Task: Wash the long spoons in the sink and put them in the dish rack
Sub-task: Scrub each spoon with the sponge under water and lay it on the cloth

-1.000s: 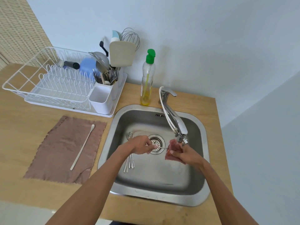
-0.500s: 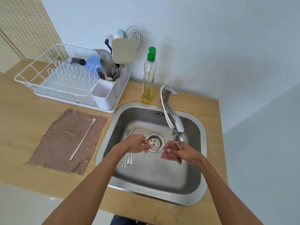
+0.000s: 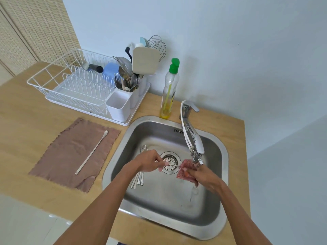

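Note:
Over the steel sink (image 3: pixel 122 142), my left hand (image 3: pixel 150 162) pinches the handle of a thin long spoon (image 3: pixel 174 165) held level above the drain. My right hand (image 3: pixel 200 174) grips a red scrub cloth (image 3: pixel 184 171) folded round the spoon's other end, just below the tap spout. Several more long spoons (image 3: pixel 138 179) lie on the sink floor under my left wrist. One white long spoon (image 3: pixel 92 152) lies on the brown cloth (image 3: pixel 70 152). The white dish rack (image 3: pixel 74 85) stands at the back left.
The tap (image 3: pixel 192 137) reaches over the sink's right half. A dish soap bottle (image 3: pixel 169 89) stands behind the sink. A white cutlery holder (image 3: pixel 119 105) with utensils sits at the rack's right end. The wall is close behind.
My hands stay at the drain with the spoon and the cloth. The view has shifted, so the counter sits further right and lower in the frame.

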### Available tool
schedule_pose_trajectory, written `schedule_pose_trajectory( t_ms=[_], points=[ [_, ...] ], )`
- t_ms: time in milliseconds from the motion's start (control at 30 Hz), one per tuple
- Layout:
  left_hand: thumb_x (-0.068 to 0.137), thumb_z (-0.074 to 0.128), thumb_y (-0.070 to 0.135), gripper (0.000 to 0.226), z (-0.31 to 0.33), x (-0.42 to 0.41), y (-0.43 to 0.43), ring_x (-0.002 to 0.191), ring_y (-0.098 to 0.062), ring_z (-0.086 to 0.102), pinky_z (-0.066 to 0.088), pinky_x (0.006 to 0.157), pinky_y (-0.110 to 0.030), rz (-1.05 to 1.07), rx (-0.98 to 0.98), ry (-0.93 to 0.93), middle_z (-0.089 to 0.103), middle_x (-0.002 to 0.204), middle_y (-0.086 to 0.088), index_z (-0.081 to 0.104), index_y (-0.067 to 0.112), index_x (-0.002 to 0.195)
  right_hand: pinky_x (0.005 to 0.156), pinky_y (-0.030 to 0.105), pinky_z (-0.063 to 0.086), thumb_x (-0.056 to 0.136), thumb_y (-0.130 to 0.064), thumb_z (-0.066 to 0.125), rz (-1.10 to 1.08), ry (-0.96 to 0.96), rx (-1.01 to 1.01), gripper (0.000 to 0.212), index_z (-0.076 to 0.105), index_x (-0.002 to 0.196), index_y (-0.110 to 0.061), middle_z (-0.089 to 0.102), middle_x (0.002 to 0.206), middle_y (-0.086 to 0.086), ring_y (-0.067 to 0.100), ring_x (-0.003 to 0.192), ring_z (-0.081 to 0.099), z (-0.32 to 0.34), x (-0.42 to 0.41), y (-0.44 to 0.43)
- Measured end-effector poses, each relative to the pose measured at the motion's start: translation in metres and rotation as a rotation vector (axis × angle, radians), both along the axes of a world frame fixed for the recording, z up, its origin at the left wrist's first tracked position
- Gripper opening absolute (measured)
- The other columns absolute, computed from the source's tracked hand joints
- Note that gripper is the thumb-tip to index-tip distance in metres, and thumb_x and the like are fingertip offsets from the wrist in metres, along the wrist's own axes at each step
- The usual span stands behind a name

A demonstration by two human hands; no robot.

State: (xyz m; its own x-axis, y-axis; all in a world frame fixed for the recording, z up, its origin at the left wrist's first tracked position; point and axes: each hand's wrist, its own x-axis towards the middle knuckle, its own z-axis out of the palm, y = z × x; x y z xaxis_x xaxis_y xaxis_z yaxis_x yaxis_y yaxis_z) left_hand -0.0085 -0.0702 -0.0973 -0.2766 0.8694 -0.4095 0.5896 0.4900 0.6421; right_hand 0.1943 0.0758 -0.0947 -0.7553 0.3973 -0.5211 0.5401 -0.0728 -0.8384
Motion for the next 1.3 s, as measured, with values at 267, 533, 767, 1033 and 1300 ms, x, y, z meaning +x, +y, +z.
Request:
schedule_pose_trajectory(
  t_ms=[267, 533, 767, 1033, 1300],
  points=[
    [0.090, 0.057, 0.062, 0.051, -0.006, 0.009, -0.001, 0.040, -0.009, 0.034, 0.033, 0.053, -0.028, 0.044, 0.064, 0.036, 0.042, 0.046, 0.001, 0.063, 0.026, 0.055, 0.045, 0.018, 0.037, 0.097, -0.044, 0.058, -0.241, -0.112, 0.240, 0.028, 0.068, 0.088, -0.020, 0.063, 0.066, -0.004, 0.002, 0.046, 0.048, -0.010, -0.012, -0.005],
    [0.089, 0.060, 0.060, 0.049, -0.001, 0.005, -0.002, 0.036, -0.009, 0.035, 0.031, 0.052, -0.028, 0.061, 0.063, 0.030, 0.040, 0.040, 0.002, 0.067, 0.026, 0.055, 0.042, 0.021, 0.036, 0.100, -0.022, 0.058, -0.027, -0.063, 0.151, 0.011, 0.069, 0.098, -0.020, 0.058, 0.059, -0.012, 0.004, 0.049, 0.046, -0.002, -0.002, 0.001],
    [0.088, 0.059, 0.063, 0.050, -0.002, 0.010, 0.005, 0.039, -0.006, 0.038, 0.037, 0.057, -0.028, 0.083, 0.059, 0.080, 0.047, 0.044, 0.002, 0.064, 0.028, 0.052, 0.059, 0.023, 0.052, 0.102, -0.031, 0.053, -0.250, 0.014, 0.217, 0.015, 0.066, 0.094, -0.027, 0.069, 0.084, -0.003, 0.005, 0.067, 0.060, -0.008, -0.002, -0.011],
    [0.095, 0.055, 0.055, 0.053, 0.005, 0.019, 0.003, 0.035, -0.007, 0.030, 0.028, 0.050, -0.026, 0.080, 0.073, -0.064, 0.035, 0.036, 0.005, 0.061, 0.022, 0.053, 0.045, 0.008, 0.037, 0.102, -0.004, 0.043, -0.241, -0.024, 0.283, 0.027, 0.069, 0.102, -0.011, 0.069, 0.085, -0.003, -0.007, 0.048, 0.054, 0.002, 0.001, -0.003],
    [0.097, 0.051, 0.053, 0.055, 0.010, 0.022, 0.001, 0.033, -0.002, 0.038, 0.032, 0.052, -0.025, 0.028, 0.003, -0.055, 0.041, 0.033, 0.009, 0.059, 0.017, 0.056, 0.068, 0.016, 0.049, 0.100, -0.013, 0.057, -0.226, 0.035, 0.180, 0.013, 0.069, 0.100, -0.014, 0.075, 0.084, -0.007, 0.002, 0.075, 0.069, -0.002, 0.004, -0.010]
  ],
)
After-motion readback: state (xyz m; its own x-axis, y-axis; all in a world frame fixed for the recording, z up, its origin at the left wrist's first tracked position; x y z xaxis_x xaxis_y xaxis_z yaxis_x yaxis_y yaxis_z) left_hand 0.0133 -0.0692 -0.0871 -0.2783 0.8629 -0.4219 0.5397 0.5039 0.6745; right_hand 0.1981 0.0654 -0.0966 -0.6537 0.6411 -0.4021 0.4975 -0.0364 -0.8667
